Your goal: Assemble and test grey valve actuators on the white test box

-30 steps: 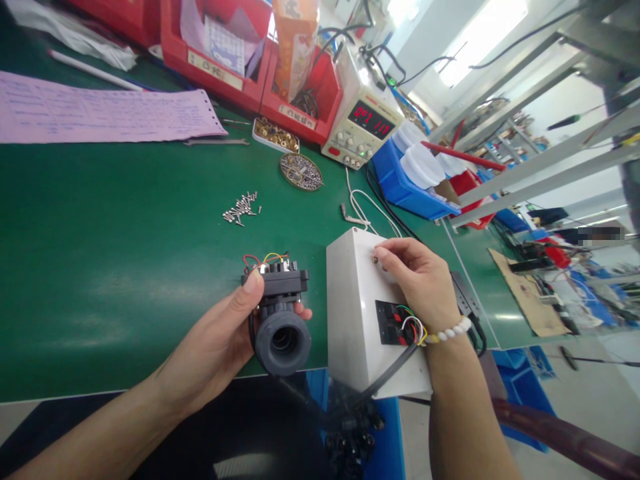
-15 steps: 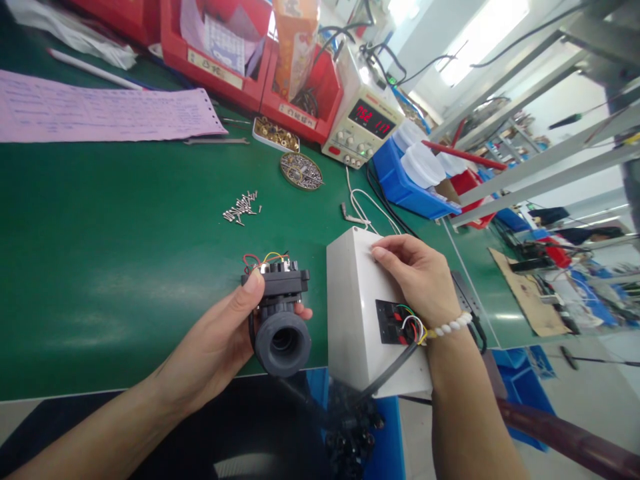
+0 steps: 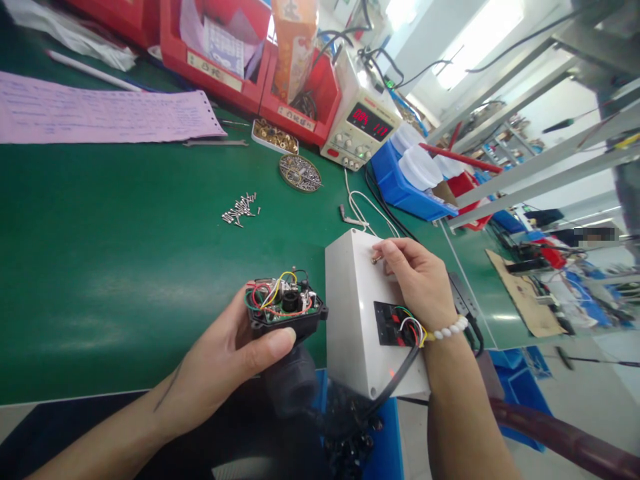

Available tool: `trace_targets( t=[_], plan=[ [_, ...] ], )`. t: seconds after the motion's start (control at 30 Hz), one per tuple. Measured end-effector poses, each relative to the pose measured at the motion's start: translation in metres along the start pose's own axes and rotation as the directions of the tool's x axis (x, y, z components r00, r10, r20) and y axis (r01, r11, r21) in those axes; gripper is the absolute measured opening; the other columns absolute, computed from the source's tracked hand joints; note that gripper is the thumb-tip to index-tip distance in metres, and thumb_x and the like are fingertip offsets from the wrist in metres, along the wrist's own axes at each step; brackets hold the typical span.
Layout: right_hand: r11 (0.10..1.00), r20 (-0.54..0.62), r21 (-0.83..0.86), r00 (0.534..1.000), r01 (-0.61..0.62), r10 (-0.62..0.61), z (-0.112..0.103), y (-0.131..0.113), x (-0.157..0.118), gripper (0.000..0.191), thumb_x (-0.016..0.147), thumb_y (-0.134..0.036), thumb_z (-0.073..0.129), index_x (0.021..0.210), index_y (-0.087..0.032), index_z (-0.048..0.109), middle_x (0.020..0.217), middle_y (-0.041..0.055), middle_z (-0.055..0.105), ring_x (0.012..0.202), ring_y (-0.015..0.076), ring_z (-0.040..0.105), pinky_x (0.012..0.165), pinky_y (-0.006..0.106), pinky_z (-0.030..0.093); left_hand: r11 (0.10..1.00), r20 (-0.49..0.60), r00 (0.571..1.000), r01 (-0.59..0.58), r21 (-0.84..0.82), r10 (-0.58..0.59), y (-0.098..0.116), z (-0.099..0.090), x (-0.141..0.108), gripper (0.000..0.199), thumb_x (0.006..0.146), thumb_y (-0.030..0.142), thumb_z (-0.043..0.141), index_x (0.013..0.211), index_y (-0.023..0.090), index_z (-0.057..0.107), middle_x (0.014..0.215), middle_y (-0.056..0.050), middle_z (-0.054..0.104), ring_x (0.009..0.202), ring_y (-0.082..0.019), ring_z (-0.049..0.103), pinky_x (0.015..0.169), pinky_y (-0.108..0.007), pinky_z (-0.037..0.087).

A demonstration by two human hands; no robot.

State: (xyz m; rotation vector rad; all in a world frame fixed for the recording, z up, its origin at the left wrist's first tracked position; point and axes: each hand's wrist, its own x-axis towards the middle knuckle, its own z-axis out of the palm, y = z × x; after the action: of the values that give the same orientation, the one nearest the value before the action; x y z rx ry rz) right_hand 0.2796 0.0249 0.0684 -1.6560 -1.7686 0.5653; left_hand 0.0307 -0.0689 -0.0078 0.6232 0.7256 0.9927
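Note:
My left hand is closed round a black motorised valve, thumb along its near side. The valve's open housing faces up, showing a green circuit board and red, yellow, white, green and orange wires. Its grey pipe body hangs below, blurred. Beside it, a white control box stands at the bench edge. The fingers of my right hand pinch a small metal toggle switch on the box's top face. Below that hand, coloured wires from a black cable enter a black-and-red terminal block.
Loose screws lie on the green bench, near a round dish of small metal parts and a tray of brass fittings. Behind are red bins, a power supply and a blue bin. A pink sheet lies left.
My left hand has tipped the valve, so its circuit board now shows and its pipe opening faces downward. My right fingers have shifted at the switch. The power supply's left reading has changed.

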Motion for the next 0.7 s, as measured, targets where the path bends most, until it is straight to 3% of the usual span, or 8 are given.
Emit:
trace_targets(
  t=[0.13, 0.27, 0.7],
  plan=[
    [1.000, -0.001, -0.002, 1.000, 0.003, -0.003, 0.000, 0.001, -0.001, 0.030, 0.089, -0.046, 0.062, 0.083, -0.019, 0.072, 0.079, 0.0036, 0.070, 0.063, 0.0140, 0.054, 0.064, 0.029, 0.047, 0.999, -0.048, 0.998, 0.038, -0.017, -0.039, 0.008, 0.006, -0.002, 0.048, 0.080, 0.038, 0.083, 0.123, 0.025, 0.068, 0.135, -0.006, 0.071, 0.133, -0.036, 0.059, 0.114, -0.042, 0.045],
    [1.000, -0.005, -0.006, 1.000, 0.001, -0.001, 0.000, 0.001, -0.001, 0.030, 0.089, -0.047, 0.062, 0.083, -0.019, 0.072, 0.079, 0.0034, 0.070, 0.062, 0.0138, 0.054, 0.063, 0.028, 0.046, 1.000, -0.039, 0.999, 0.000, -0.005, 0.000, 0.012, 0.009, -0.003, 0.040, 0.081, 0.035, 0.080, 0.119, 0.029, 0.071, 0.127, -0.001, 0.075, 0.130, -0.034, 0.061, 0.111, -0.039, 0.047],
    [1.000, -0.004, -0.015, 1.000, 0.001, -0.001, 0.000, 0.001, 0.000, 0.031, 0.088, -0.047, 0.062, 0.083, -0.018, 0.072, 0.079, 0.0035, 0.070, 0.063, 0.0140, 0.054, 0.063, 0.028, 0.046, 0.996, 0.055, 0.998, -0.007, 0.090, 0.002, 0.007, -0.002, -0.007, 0.054, 0.086, 0.049, 0.073, 0.134, 0.029, 0.062, 0.136, -0.003, 0.070, 0.124, -0.032, 0.063, 0.106, -0.036, 0.048]
  ],
)
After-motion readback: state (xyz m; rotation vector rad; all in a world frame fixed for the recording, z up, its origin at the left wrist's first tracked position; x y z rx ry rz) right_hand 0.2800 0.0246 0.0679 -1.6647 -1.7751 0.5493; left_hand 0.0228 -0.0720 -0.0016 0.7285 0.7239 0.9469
